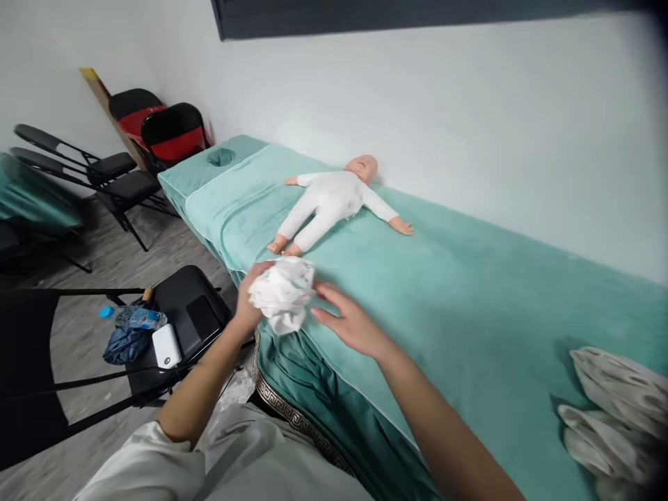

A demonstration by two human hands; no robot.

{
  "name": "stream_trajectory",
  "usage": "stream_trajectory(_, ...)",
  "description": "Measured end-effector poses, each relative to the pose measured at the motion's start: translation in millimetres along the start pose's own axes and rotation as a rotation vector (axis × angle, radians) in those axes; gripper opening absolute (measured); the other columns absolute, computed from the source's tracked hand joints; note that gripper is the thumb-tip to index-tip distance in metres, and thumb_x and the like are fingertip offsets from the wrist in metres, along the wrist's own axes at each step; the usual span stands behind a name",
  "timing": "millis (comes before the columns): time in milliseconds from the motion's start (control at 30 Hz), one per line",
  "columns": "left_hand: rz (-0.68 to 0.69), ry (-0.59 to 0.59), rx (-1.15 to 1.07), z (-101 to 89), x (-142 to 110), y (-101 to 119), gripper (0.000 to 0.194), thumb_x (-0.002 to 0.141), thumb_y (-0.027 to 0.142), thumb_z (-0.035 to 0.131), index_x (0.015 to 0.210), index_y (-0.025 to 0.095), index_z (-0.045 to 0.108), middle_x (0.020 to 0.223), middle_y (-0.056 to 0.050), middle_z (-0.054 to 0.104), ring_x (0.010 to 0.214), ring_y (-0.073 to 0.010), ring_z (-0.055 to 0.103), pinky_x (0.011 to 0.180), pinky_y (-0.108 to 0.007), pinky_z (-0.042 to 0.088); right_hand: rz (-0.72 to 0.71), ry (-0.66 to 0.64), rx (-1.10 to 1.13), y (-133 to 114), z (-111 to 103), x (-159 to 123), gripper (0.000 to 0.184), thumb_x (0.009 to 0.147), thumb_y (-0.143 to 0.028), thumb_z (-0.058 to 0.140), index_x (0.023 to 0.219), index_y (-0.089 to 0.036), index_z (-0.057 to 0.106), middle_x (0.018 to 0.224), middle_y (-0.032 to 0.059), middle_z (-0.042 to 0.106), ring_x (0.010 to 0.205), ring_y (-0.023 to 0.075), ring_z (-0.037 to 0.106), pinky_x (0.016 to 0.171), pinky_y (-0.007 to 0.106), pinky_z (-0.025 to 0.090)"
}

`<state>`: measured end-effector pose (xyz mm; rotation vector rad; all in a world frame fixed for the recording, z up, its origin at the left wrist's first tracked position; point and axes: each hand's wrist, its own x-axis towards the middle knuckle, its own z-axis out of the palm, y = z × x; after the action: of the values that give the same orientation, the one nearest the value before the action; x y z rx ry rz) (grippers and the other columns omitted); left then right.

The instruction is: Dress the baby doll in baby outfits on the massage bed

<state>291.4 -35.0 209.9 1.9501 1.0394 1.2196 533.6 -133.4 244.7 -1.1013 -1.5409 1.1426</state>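
Observation:
My left hand (250, 296) is closed on a bunched white cloth (284, 292) with small printed marks, held up over the near edge of the bed. Its folds hide most of my left fingers. Close by on the right, my right hand (349, 323) has thumb and fingers apart; the fingertips reach the side of the bundle, and whether they touch it I cannot tell. Beyond my hands a baby doll (334, 198) in a white long-sleeved suit lies on its back, arms spread and feet toward me, on the green bed cover (443, 299).
Pale folded cloths (621, 410) lie at the bed's right. A black folding chair (193, 299) at left bears a water bottle (140, 318), a white power bank (165, 346) and a dark phone-like slab (203, 318). More chairs (175, 136) stand behind, by the wall (417, 97).

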Motion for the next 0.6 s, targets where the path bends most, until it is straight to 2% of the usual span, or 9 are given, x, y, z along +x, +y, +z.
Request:
stream_trajectory(67,-0.089,0.162,0.321,-42.6,-1,-24,0.042,0.091,0.031,0.067,0.130,0.015,0.063,0.129,-0.013,0.067,0.120,-0.0266,0.063,0.110,-0.042,0.049,0.098,-0.009,0.017,17,-3,-18,0.048,0.097,-0.049,0.063,0.141,-0.030,0.059,0.151,0.0071,0.057,0.141,0.0256,0.054,0.121,0.049,0.044)
stream_trajectory(133,-0.340,0.156,0.686,-85.1,-4,-45,0.046,0.094,0.026,0.060,0.139,0.019,0.059,0.141,-0.010,0.061,0.131,-0.0250,0.057,0.113,-0.038,0.046,0.223,0.027,0.088,36,-12,-42,0.049,0.095,-0.055,0.064,0.136,-0.030,0.061,0.146,0.0093,0.060,0.129,0.0264,0.062,0.115,0.052,0.049)
stream_trajectory(233,-0.567,0.208,0.801,-136.9,-17,-68,0.046,0.097,0.026,0.053,0.143,0.020,0.058,0.143,-0.016,0.056,0.123,-0.0307,0.060,0.105,-0.044,0.050,0.318,0.085,0.137,54,-31,-81,0.049,0.092,-0.059,0.067,0.129,-0.027,0.063,0.136,0.0112,0.065,0.122,0.0264,0.067,0.113,0.051,0.050)
stream_trajectory(300,-0.720,0.241,0.849,-159.7,-34,-81,0.047,0.099,0.027,0.047,0.145,0.018,0.056,0.141,-0.019,0.054,0.119,-0.0326,0.062,0.102,-0.047,0.050,0.346,0.124,0.148,55,-43,-107,0.045,0.094,-0.058,0.067,0.126,-0.026,0.065,0.131,0.0112,0.068,0.117,0.0249,0.069,0.111,0.048,0.053)
stream_trajectory(367,-0.904,0.251,0.916,-173.3,-57,-94,0.051,0.100,0.029,0.045,0.150,0.020,0.050,0.142,-0.020,0.052,0.118,-0.0325,0.064,0.103,-0.048,0.050,0.360,0.181,0.149,51,-51,-131,0.042,0.095,-0.057,0.066,0.123,-0.026,0.067,0.126,0.0110,0.070,0.112,0.0234,0.070,0.106,0.044,0.057)
stream_trajectory(433,-0.995,0.225,0.959,-179.3,-80,-109,0.056,0.099,0.029,0.047,0.154,0.021,0.045,0.148,-0.021,0.048,0.118,-0.0340,0.065,0.102,-0.051,0.052,0.366,0.237,0.138,47,-56,-152,0.040,0.094,-0.056,0.068,0.121,-0.025,0.070,0.122,0.0111,0.072,0.109,0.0231,0.071,0.102,0.041,0.059)
stream_trajectory(533,-0.993,0.034,0.982,-177.9,-108,-131,0.066,0.091,0.026,0.059,0.155,0.022,0.044,0.160,-0.023,0.038,0.131,-0.0398,0.058,0.106,-0.060,0.049,0.371,0.303,0.140,46,-57,-177,0.037,0.094,-0.053,0.069,0.118,-0.025,0.072,0.120,0.0111,0.073,0.106,0.0236,0.072,0.097,0.039,0.062)
stream_trajectory(600,-0.971,-0.035,0.990,-173.1,-118,-143,0.073,0.083,0.023,0.066,0.154,0.021,0.046,0.165,-0.024,0.034,0.142,-0.0449,0.048,0.107,-0.068,0.044,0.367,0.338,0.162,47,-56,-188,0.034,0.095,-0.052,0.068,0.118,-0.027,0.073,0.119,0.0101,0.074,0.105,0.0231,0.073,0.095,0.037,0.063)
